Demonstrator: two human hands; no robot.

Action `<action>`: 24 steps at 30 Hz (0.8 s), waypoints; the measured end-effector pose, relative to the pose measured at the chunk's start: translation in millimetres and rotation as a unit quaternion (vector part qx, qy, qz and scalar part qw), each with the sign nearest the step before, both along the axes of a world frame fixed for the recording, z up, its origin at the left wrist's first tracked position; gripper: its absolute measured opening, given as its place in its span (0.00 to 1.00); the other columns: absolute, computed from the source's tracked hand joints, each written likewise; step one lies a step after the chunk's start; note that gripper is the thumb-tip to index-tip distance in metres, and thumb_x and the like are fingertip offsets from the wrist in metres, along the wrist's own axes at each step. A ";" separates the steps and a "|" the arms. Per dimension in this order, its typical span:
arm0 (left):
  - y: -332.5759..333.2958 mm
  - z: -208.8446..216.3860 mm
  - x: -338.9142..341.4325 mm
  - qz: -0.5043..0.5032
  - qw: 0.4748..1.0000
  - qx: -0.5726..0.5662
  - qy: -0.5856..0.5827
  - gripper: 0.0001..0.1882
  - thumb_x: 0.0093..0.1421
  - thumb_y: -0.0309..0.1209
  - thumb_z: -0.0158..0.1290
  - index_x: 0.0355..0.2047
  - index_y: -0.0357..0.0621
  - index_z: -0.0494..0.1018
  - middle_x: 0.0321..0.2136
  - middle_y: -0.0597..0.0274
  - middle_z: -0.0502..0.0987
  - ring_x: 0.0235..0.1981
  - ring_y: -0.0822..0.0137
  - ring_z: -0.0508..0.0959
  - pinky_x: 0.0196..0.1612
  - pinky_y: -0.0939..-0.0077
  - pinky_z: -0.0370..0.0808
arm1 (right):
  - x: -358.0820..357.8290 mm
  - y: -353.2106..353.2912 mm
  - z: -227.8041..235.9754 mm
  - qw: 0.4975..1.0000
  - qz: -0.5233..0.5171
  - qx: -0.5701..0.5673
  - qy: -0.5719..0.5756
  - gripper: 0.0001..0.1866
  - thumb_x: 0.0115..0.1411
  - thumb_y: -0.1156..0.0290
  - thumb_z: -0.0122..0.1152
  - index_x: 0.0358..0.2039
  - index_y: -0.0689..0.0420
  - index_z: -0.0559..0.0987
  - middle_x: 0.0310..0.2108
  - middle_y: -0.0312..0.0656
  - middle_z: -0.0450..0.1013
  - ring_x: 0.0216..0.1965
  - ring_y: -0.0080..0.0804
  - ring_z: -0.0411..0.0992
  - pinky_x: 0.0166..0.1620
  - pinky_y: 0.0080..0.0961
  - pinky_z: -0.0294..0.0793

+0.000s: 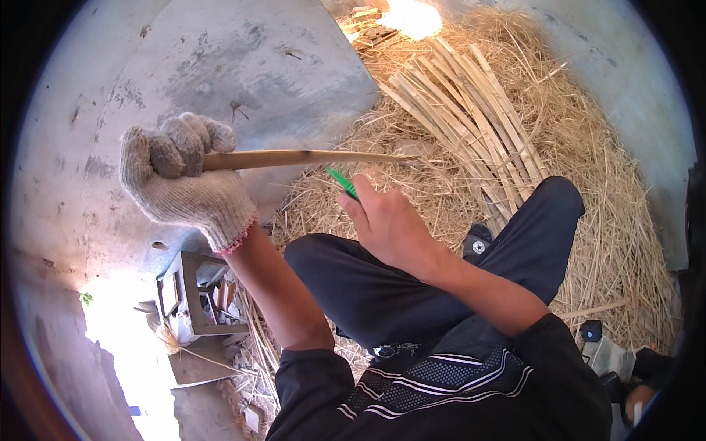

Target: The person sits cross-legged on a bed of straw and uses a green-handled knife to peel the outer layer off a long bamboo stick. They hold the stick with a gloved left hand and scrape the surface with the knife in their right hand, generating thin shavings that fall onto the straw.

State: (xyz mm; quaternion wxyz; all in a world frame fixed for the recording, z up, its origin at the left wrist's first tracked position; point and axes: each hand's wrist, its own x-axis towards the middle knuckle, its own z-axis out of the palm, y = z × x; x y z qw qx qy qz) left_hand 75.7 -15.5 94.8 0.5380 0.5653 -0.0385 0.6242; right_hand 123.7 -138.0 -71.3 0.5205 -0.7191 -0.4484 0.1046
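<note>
My left hand (180, 173), in a knitted grey-white glove, is closed round one end of a tan bamboo strip (287, 158). The strip runs nearly level to the right, thinning toward its far end, with a dark mark along its upper edge. Below the strip's middle, my right hand (390, 224), bare, grips a slim bright green tool (342, 182). Its green end points up and left and sits just under the strip, apparently a little apart from it. The rest of the tool is hidden in my fist, so I cannot tell its exact kind.
Long split bamboo strips (471, 110) lie bundled on a heap of straw-like shavings (588, 191) beyond my bent knees. A wooden stool-like frame (195, 294) stands at lower left, with odds and ends inside. A pale wall (184, 59) rises at left. A small black box (590, 331) lies at right.
</note>
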 end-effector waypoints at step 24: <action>18.5 0.1 -6.4 0.129 0.991 -0.034 -0.030 0.20 0.53 0.32 0.45 0.09 0.56 0.50 0.08 0.73 0.48 0.10 0.76 0.48 0.15 0.76 0.46 | 7.4 35.7 -61.4 0.997 -0.070 0.002 -0.011 0.12 0.67 0.65 0.50 0.36 0.63 0.67 0.13 0.53 0.70 0.18 0.54 0.75 0.22 0.49 0.72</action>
